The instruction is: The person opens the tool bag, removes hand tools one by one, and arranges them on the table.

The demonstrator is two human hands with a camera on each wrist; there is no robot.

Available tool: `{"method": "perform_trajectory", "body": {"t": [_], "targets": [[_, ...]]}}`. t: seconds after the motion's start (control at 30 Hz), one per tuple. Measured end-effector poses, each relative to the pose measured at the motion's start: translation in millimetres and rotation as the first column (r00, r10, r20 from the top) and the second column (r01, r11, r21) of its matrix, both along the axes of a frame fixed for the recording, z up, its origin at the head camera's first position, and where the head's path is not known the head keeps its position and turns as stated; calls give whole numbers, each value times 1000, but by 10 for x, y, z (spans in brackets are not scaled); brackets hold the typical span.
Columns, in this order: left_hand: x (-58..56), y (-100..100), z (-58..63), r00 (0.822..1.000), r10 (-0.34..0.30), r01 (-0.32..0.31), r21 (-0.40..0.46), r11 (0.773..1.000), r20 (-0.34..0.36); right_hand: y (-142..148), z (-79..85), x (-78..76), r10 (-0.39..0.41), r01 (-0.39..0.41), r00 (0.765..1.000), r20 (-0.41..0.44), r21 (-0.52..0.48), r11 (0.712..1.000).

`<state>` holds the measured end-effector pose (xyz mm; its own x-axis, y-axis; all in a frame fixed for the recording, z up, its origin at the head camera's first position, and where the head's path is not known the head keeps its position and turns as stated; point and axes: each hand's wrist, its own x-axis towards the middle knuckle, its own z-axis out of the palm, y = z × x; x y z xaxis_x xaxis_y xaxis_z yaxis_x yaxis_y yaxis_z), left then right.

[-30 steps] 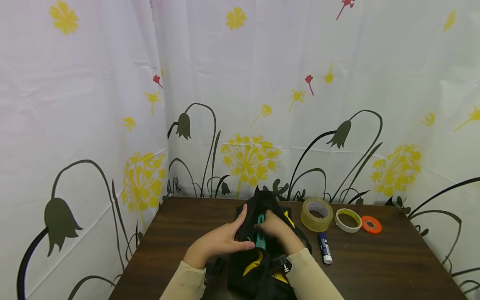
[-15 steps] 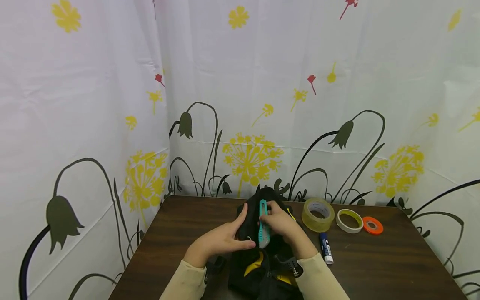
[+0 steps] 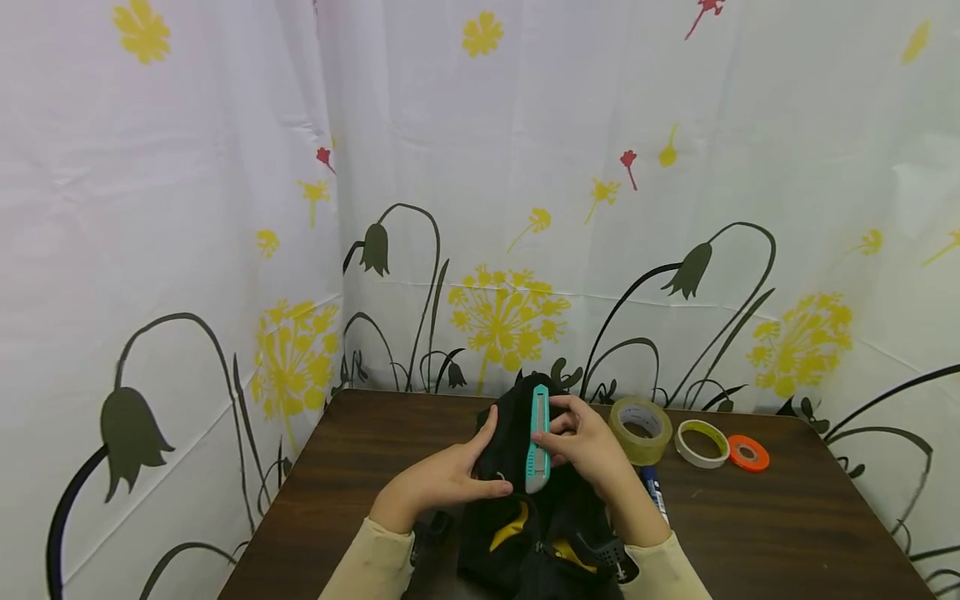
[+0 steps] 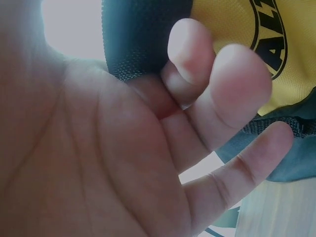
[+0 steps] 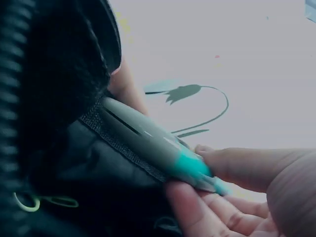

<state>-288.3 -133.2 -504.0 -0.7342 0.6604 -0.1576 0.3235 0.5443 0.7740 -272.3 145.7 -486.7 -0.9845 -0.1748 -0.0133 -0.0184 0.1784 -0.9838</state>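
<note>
My right hand (image 3: 592,454) pinches a teal and grey box cutter (image 3: 538,437) between thumb and fingers, upright over the mouth of a black and yellow tool bag (image 3: 480,554). In the right wrist view, the cutter's grey end overlaps the bag's woven rim (image 5: 131,150). My left hand (image 3: 442,483) holds the bag's left side, thumb and forefinger spread along its opening. In the left wrist view, the other fingers (image 4: 242,89) are loosely bent beside the bag's yellow panel (image 4: 227,24) with black lettering.
Right of the bag are a wide roll of clear tape (image 3: 640,429), a white ring-shaped roll (image 3: 701,443) with a yellow inside, and an orange roll (image 3: 748,453). A blue and white glue stick (image 3: 654,492) is partly behind my right forearm. A patterned curtain (image 3: 420,125) borders the dark wooden table (image 3: 780,533).
My right hand has drawn the box cutter up out of the bag's opening and moved slightly right. The left hand has kept its place on the bag.
</note>
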Motion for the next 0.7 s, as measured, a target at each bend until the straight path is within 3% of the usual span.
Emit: {"method": "perform_trajectory", "body": {"t": [0.17, 0.27, 0.4, 0.5, 0.7], "targets": [[0, -3, -26, 1000, 9, -9, -2, 1000, -15, 116, 21, 138, -56, 55, 998, -27, -37, 998], [-1, -13, -17, 1000, 12, -12, -11, 1000, -6, 201, 46, 223, -131, 128, 990, -51, -59, 990], [-6, -16, 11, 1000, 10, -10, -15, 1000, 1, 331, 52, 309, -253, 238, 965, -64, -178, 955], [-9, -14, 19, 1000, 9, -9, -8, 1000, 3, 430, 19, 341, -296, 271, 953, -60, -269, 924], [0, -15, 10, 1000, 3, -3, -3, 1000, 12, 605, -88, 391, -322, 300, 945, -55, -239, 923]]}}
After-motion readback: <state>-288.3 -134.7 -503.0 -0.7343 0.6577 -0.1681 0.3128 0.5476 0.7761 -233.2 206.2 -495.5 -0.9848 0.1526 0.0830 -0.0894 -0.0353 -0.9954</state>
